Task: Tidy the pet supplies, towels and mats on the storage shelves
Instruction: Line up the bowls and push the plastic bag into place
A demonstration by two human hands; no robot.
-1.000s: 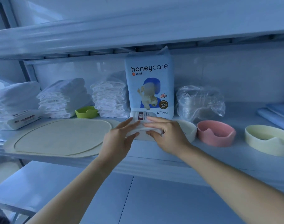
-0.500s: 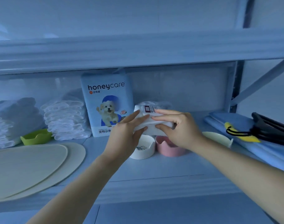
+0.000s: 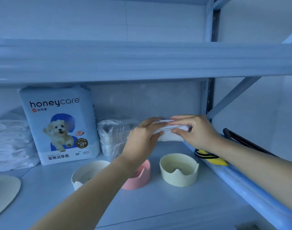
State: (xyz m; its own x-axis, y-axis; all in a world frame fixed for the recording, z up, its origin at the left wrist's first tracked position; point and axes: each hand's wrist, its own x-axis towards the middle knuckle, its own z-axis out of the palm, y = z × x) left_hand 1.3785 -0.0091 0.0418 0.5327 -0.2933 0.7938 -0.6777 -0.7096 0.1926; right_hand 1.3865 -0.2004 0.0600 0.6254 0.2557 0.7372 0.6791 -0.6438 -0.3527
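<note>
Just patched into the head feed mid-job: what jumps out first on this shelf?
Both hands, left hand and right hand, share a grip on a small white soft pack at the back of the shelf, right of centre. To the left stands a tall pale-blue honeycare pet pad bag with a puppy picture. In front sit three notched bowls: white, pink and cream.

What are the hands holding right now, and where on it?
A white pack, held by both hands: left hand at its left end, right hand at its right end.
</note>
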